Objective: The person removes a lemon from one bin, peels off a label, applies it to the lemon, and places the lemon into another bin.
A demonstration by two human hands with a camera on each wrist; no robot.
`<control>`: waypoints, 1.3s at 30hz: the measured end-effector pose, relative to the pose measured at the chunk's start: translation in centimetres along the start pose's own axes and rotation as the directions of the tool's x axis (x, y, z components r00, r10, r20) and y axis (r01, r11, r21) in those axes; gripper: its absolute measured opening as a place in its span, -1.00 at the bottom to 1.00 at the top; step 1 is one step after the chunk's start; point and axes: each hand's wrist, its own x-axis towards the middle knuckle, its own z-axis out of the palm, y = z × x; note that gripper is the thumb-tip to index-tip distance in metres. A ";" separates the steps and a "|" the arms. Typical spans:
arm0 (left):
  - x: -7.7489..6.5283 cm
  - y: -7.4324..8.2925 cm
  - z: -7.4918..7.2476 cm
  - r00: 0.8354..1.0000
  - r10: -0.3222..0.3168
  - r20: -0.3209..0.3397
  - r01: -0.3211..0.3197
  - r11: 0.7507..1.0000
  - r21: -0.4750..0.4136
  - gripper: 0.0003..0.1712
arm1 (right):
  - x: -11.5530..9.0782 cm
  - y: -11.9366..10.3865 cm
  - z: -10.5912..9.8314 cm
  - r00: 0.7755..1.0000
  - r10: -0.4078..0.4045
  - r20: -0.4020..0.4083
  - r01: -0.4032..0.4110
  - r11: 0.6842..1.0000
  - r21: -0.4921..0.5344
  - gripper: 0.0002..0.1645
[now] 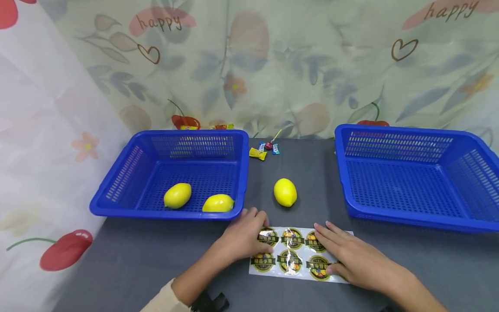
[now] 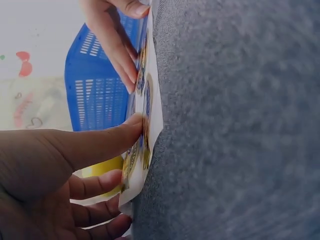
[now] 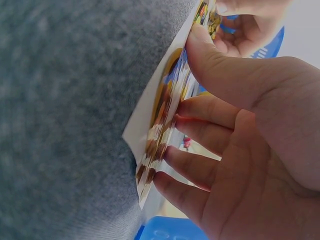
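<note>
A white sheet of round gold-and-black stickers (image 1: 290, 274) lies on the dark cloth in front of me, several stickers in two rows. My left hand (image 1: 243, 236) rests at its left edge, thumb on the sheet and the other fingertips at the sheet's edge. Over the right end, my right hand (image 1: 356, 255) lies with straight, spread fingers touching the stickers. In the right wrist view a corner of the sheet (image 3: 137, 130) is tilted up a little off the cloth. A yellow lemon (image 1: 285, 192) sits on the cloth just beyond the sheet.
The left blue basket (image 1: 167, 212) holds two lemons (image 1: 177, 196). At the right stands another blue basket (image 1: 393, 186). Wrapped candies (image 1: 257, 154) and a lollipop (image 1: 269, 146) lie at the back between them. A printed curtain (image 1: 280, 65) hangs behind.
</note>
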 end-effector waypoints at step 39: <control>0.0 -0.2 -0.5 0.995 0.098 -0.017 -0.099 0.994 -0.041 -0.78 | 0.2 -0.1 -0.2 0.999 0.013 0.039 -0.014 1.000 0.024 -0.07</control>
